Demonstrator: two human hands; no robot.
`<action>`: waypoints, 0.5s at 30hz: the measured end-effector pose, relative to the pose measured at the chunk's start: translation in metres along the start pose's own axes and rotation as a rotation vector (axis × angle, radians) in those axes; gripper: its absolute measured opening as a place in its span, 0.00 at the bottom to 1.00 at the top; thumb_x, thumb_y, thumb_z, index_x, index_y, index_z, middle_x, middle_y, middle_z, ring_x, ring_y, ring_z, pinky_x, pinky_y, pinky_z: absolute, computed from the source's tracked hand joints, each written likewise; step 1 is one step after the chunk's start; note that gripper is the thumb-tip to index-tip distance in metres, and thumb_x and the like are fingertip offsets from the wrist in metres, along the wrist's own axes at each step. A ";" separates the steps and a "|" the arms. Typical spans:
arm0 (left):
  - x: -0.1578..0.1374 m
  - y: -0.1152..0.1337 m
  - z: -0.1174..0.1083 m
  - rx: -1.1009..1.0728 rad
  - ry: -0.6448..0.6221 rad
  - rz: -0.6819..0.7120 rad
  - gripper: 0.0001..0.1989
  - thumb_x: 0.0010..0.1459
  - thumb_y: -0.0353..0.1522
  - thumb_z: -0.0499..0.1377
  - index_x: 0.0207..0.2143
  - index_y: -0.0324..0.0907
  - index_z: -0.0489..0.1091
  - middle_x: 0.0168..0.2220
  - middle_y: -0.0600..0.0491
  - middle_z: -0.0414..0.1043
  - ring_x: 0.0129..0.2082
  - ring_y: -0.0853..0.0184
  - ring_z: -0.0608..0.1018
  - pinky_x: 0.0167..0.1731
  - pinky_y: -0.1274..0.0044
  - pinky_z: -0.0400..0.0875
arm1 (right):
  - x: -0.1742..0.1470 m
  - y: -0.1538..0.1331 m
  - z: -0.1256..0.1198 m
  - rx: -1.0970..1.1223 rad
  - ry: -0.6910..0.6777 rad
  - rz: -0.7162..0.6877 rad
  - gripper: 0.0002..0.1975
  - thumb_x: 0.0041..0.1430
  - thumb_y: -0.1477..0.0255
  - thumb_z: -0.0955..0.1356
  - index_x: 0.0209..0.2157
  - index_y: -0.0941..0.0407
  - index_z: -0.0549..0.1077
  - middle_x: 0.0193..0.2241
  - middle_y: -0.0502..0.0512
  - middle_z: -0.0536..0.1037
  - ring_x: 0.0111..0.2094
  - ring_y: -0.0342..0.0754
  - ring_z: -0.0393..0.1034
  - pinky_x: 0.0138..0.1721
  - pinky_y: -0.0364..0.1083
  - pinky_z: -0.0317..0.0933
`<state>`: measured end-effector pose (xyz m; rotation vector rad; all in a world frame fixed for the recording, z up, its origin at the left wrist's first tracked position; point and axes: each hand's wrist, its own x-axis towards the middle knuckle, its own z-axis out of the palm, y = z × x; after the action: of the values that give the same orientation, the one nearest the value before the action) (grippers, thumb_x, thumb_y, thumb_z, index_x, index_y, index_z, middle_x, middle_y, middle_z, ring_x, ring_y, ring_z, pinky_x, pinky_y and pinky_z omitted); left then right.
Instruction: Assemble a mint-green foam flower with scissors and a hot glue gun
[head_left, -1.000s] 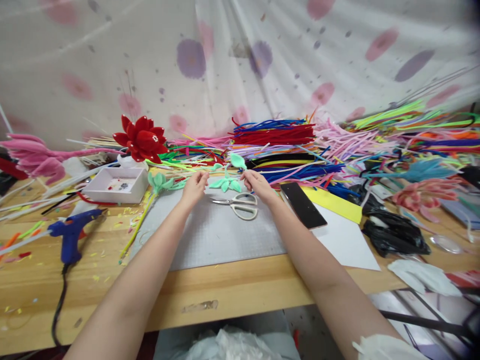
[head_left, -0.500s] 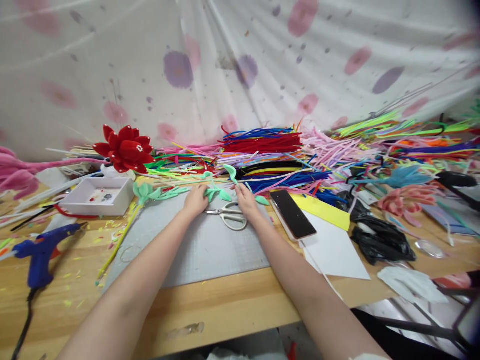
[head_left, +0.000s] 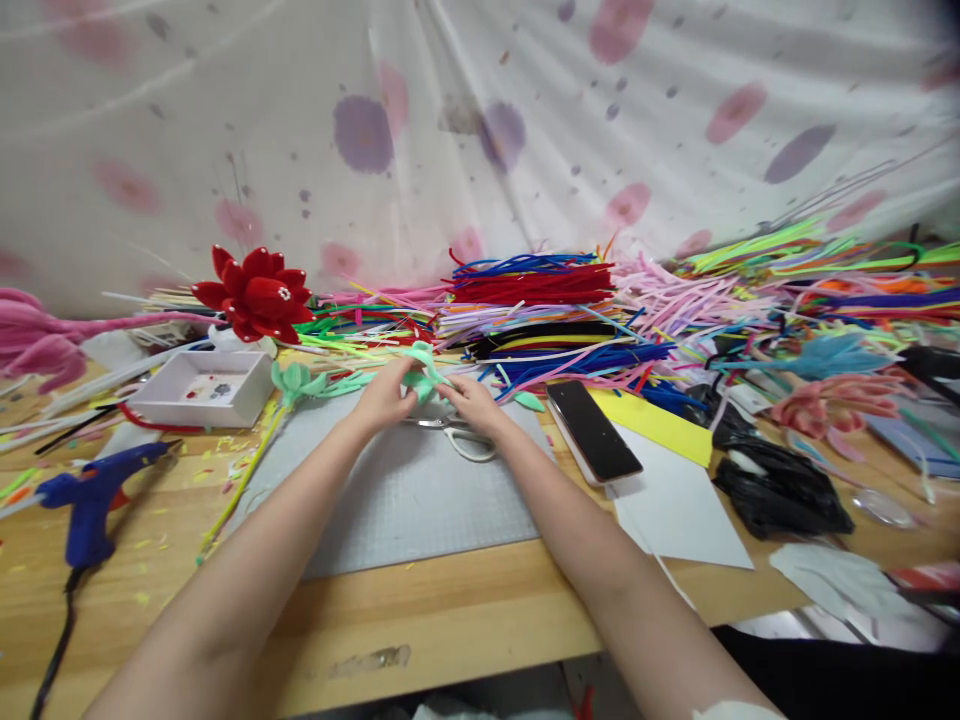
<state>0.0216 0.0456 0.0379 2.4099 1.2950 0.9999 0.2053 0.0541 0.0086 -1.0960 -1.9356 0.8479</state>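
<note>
Above the far part of the grey cutting mat [head_left: 420, 510], my left hand [head_left: 384, 398] is closed around a mint-green pipe-cleaner piece [head_left: 424, 378] with leaf-like loops. My right hand [head_left: 474, 402] pinches the same piece from the other side, fingertips close to the left ones. Partly under my right wrist lie scissors [head_left: 469, 446] with pale handles. A loose mint-green leaf [head_left: 529, 401] rests just right of that hand. Left of my hands is a mint-green flower [head_left: 292, 382] on a yellow-green stem [head_left: 244, 480].
A blue glue gun [head_left: 97, 495], a white box [head_left: 206, 390] and a red flower [head_left: 259, 295] are on the left. Bundles of pipe cleaners [head_left: 555, 285] line the back. At right lie a phone [head_left: 594, 430], yellow and white sheets [head_left: 679, 505] and a black plastic bag [head_left: 784, 490].
My right hand has moved left, toward my left hand. The upright leaf it held has swung in and now sits between both hands. The view has shifted slightly.
</note>
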 end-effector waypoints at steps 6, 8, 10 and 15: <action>0.012 -0.013 0.011 0.223 -0.031 0.113 0.24 0.43 0.20 0.50 0.45 0.39 0.68 0.47 0.45 0.68 0.51 0.60 0.66 0.52 0.66 0.60 | -0.007 0.015 -0.009 0.072 0.393 0.190 0.20 0.56 0.54 0.57 0.22 0.55 0.63 0.17 0.46 0.61 0.24 0.43 0.57 0.30 0.42 0.52; 0.020 -0.019 0.019 0.283 -0.177 0.223 0.22 0.46 0.20 0.49 0.42 0.41 0.71 0.48 0.47 0.68 0.53 0.59 0.63 0.54 0.64 0.58 | -0.008 0.020 -0.009 0.128 0.419 0.203 0.21 0.55 0.52 0.57 0.23 0.54 0.63 0.17 0.46 0.61 0.24 0.43 0.58 0.29 0.41 0.53; 0.028 -0.025 0.025 0.316 -0.246 0.277 0.21 0.48 0.21 0.50 0.42 0.43 0.72 0.50 0.48 0.68 0.56 0.57 0.61 0.55 0.61 0.53 | -0.010 0.023 -0.007 0.179 0.418 0.207 0.22 0.54 0.50 0.57 0.24 0.54 0.63 0.17 0.46 0.61 0.23 0.42 0.58 0.28 0.41 0.53; 0.041 -0.032 0.028 0.333 -0.246 0.276 0.14 0.52 0.25 0.51 0.37 0.43 0.73 0.44 0.45 0.70 0.54 0.57 0.62 0.57 0.60 0.46 | -0.015 0.022 -0.004 0.229 0.373 0.237 0.22 0.54 0.49 0.58 0.25 0.54 0.65 0.15 0.45 0.59 0.21 0.41 0.57 0.24 0.41 0.52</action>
<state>0.0348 0.1005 0.0199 2.9149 1.1376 0.5500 0.2226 0.0512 -0.0120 -1.2568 -1.3865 0.8937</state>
